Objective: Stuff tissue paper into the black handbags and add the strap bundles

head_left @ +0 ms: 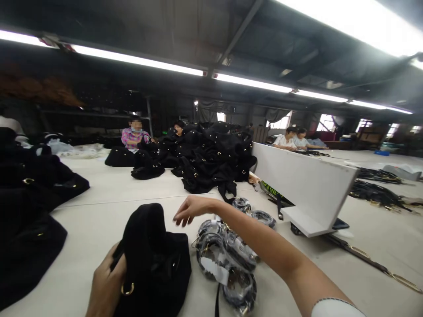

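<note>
A black fabric bag (155, 264) with a gold ring on its side stands on the white table in front of me. My left hand (107, 279) grips its left edge, fingers partly hidden behind the fabric. Above and right of the bag, my right hand (189, 211) hangs in the air with bent, slightly parted fingers and nothing in them. Below my right forearm lie several coiled dark straps (214, 253) in clear plastic wrap, with metal clips and a white label among them.
A large heap of black bags (211, 154) lies across the table. More black bags (29, 211) are at the left. A white upright panel (304, 185) stands at the right, near a strap with gold links (370, 262). Several people sit farther back.
</note>
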`<state>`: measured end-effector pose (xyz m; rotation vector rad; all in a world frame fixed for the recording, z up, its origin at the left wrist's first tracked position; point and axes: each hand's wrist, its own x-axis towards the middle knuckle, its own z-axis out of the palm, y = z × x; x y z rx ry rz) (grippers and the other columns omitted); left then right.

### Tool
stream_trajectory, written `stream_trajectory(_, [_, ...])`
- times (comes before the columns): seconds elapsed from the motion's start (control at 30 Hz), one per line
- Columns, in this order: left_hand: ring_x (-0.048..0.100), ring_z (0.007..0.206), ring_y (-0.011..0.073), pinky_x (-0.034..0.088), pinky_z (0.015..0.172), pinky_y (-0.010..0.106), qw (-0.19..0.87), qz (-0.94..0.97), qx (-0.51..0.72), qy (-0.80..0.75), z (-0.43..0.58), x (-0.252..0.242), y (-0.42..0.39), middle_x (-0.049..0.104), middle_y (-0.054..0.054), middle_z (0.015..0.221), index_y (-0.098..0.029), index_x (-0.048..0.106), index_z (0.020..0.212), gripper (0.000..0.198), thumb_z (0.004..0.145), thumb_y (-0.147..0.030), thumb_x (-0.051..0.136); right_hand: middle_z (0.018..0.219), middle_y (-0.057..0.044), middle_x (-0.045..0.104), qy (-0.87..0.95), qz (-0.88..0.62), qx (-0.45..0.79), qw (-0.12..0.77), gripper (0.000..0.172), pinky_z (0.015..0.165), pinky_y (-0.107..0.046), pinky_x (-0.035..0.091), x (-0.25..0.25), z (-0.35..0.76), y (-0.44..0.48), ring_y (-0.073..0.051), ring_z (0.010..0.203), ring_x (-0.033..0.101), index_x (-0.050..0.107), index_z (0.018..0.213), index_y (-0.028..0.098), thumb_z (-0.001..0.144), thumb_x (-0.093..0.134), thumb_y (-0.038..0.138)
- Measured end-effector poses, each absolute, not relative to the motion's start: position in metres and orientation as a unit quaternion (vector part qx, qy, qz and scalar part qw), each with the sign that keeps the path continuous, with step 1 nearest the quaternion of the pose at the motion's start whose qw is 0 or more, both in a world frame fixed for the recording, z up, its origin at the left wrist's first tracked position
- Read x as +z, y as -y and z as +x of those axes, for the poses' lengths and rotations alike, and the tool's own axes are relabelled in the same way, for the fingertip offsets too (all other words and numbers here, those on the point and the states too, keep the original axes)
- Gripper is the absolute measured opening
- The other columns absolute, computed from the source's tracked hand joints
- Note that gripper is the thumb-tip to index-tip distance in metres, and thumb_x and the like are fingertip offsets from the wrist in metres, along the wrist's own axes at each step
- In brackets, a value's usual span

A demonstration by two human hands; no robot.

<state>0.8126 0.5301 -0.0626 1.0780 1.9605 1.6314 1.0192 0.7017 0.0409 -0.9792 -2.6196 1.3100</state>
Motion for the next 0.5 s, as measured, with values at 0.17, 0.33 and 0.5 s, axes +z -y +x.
stream_trajectory(0.17, [0.057,0.116,0.0351,0.041,0.107,0.052,0.169,0.349,0.591,-0.708,0.827,-0.066,-0.537,0.066,0.006,0.118,-0.024,0.064,0.112,0.055,0.076,-0.064,0.050,0.134,-0.017,0.059,0.792,-0.512,0.235,0.236,0.043,0.104,-0.040,0.043,0.042,1.010,-0.817,-0.033,0.128,0.052,0.062,0.127,0.013,0.084,0.062,0.014])
stream_trajectory(0.33, [0.056,0.118,0.0334,0.038,0.110,0.053,0.097,0.363,0.615,-0.693,0.830,-0.071,-0.537,0.064,0.010,0.118,-0.021,0.064,0.107,0.056,0.080,-0.066,0.046,0.148,-0.020,0.042,0.760,-0.543,0.203,0.295,0.077,0.111,-0.038,0.035,0.017,0.967,-0.886,-0.028,0.136,0.042,0.034,0.148,0.010,0.082,0.071,0.028])
stream_trajectory(0.5, [0.058,0.112,0.0315,0.043,0.105,0.054,0.086,0.382,0.621,-0.679,0.826,-0.074,-0.537,0.065,0.010,0.113,-0.021,0.064,0.105,0.051,0.085,-0.063,0.045,0.111,-0.008,0.063,0.742,-0.542,0.240,0.312,0.030,0.091,-0.042,0.049,-0.003,0.934,-0.900,-0.022,0.101,0.060,0.062,0.108,0.013,0.085,0.069,0.030])
